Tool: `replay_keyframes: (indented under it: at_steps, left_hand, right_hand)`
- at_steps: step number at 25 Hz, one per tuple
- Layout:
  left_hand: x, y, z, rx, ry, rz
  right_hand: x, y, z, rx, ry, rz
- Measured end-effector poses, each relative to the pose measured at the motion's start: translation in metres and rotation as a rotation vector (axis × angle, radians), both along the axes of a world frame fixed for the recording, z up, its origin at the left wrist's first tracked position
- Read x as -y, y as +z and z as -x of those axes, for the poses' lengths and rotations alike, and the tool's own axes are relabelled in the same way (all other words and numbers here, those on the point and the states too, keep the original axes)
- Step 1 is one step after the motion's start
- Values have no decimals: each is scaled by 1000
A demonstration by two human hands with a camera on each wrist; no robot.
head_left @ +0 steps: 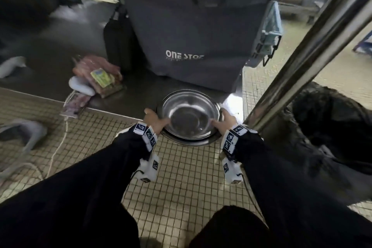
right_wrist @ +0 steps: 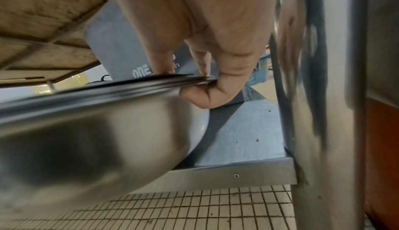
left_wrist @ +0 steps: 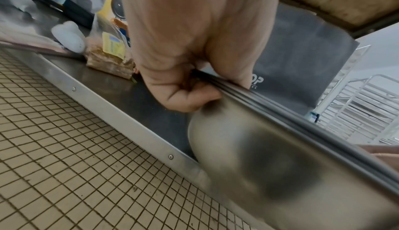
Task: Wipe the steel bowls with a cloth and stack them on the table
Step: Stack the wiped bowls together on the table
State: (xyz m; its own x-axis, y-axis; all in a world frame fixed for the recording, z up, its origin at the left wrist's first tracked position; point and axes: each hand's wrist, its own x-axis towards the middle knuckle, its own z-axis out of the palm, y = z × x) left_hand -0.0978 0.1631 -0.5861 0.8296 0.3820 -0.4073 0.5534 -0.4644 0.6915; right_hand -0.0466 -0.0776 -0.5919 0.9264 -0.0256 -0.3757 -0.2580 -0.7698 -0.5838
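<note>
The floor (head_left: 187, 169) is laid in small beige square tiles with dark grout. A low steel shelf (head_left: 124, 104) with a riveted front edge runs just above it, lit by a bright glare near its right end, and a thick polished steel post (head_left: 314, 50) rises at its right corner. Beyond, wire racks (left_wrist: 356, 107) stand blurred, and a worn board underside (right_wrist: 43, 20) hangs overhead.

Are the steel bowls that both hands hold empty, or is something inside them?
Empty. In the head view the top of the steel bowls shows only bare, shiny metal. Left hand and right hand grip the rims.
</note>
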Motion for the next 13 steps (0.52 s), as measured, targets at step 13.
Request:
replay_keyframes:
  at_steps: [13]
  left_hand:
    - [2,-24,10,149,-262,-222]
  right_hand:
    - [5,-9,34,227,14,69]
